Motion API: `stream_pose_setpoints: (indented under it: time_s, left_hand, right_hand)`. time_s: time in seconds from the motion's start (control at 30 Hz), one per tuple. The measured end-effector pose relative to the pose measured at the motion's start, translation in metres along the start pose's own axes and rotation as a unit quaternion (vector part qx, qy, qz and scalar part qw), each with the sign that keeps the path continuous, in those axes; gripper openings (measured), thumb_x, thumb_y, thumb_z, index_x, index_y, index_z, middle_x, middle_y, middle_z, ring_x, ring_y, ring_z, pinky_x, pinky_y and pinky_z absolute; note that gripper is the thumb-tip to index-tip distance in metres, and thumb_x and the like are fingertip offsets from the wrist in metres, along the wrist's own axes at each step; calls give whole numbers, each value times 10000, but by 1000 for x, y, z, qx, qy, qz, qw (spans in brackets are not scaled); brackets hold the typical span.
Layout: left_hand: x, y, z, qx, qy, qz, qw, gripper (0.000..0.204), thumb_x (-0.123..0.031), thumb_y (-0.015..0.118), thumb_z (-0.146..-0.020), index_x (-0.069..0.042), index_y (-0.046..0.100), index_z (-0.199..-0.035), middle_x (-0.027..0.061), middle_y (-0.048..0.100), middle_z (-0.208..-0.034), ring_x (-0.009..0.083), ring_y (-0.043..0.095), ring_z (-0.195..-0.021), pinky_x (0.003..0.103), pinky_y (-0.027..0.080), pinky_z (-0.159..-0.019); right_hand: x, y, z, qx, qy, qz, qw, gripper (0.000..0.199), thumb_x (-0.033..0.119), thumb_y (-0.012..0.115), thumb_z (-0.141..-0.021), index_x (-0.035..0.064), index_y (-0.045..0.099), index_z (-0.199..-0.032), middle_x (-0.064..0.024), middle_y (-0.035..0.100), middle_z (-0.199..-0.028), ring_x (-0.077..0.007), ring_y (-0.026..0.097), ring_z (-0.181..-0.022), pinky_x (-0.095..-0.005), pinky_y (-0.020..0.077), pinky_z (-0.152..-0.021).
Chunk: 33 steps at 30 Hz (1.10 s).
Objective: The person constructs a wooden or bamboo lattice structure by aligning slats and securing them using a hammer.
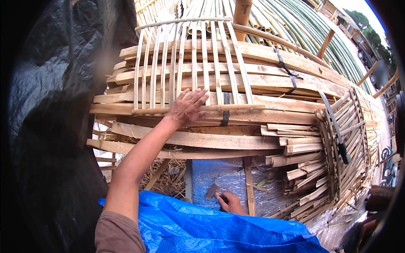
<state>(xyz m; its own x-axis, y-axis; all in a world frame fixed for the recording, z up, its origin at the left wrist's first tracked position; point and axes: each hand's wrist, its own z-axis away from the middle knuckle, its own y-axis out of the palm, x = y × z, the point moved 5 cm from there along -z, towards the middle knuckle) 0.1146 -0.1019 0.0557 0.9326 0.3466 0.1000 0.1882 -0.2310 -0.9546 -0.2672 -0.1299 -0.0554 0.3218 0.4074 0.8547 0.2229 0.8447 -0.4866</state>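
Observation:
My left hand [185, 107] lies flat with fingers spread on a bamboo rack [205, 63]. Its palm touches the near rail, and the fingers reach over the slats. The rack has several thin upright slats between two cross rails and rests on stacked wooden planks [198, 139]. Lower down, beside the edge of a blue tarp [202, 225], my right hand [232, 203] is closed round the handle of a hammer [212, 192]. Its grey head points up and left. Most of the handle is hidden in the hand, and the tarp covers part of the arm.
A bundle of split bamboo strips [312, 168] stands at the right, with a long black-handled blade [335, 126] lying on it. Long green bamboo poles [303, 46] fill the far side. A black plastic sheet [55, 126] hangs at the left. Shavings [164, 179] lie below the planks.

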Motion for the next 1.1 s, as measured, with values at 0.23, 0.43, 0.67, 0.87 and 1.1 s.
stream_pose_setpoints:
  time_s: [0.23,0.43,0.67,0.87,1.1]
  left_hand:
    - [5,2,-2,-7,-17,9,1000,693,-610,429,-1004,-135,404,-1509,66,362,-1613,235,412,-1449,477,275,-1226]
    - [5,11,-2,48,-39,-31,998,747,-690,242,-1006,-221,274,-1588,26,294,-1647,231,276,-1517,507,205,-1250]
    - [1,6,-7,73,-17,-34,997,563,-638,228,-1032,-486,172,-1572,-7,197,-1679,258,192,-1544,573,127,-1257]
    - [-5,7,0,13,53,-106,993,461,-498,345,-1066,-633,222,-1490,-81,210,-1671,262,199,-1543,597,106,-1254]
    - [-10,12,-4,5,45,-23,999,484,-507,443,-1029,-538,335,-1500,-81,346,-1620,269,337,-1492,591,165,-1244]
  right_hand:
    - [0,-1,0,-13,-13,-17,1000,249,216,720,-927,-4,665,-823,-220,650,-723,-380,658,-646,-438,484,-565]
    - [5,-2,-1,1,2,-13,1000,253,202,721,-923,-6,643,-803,-214,636,-706,-367,647,-629,-430,473,-559]
    - [1,-1,-1,3,19,-17,1000,254,215,718,-920,-3,649,-809,-214,634,-709,-376,642,-641,-443,474,-570]
    - [1,1,-3,-2,12,-20,1000,273,226,716,-925,0,638,-793,-207,618,-685,-372,629,-617,-441,463,-557]
    - [-4,2,-3,9,34,-5,999,287,242,712,-938,-2,644,-804,-200,626,-688,-338,624,-598,-416,464,-554]
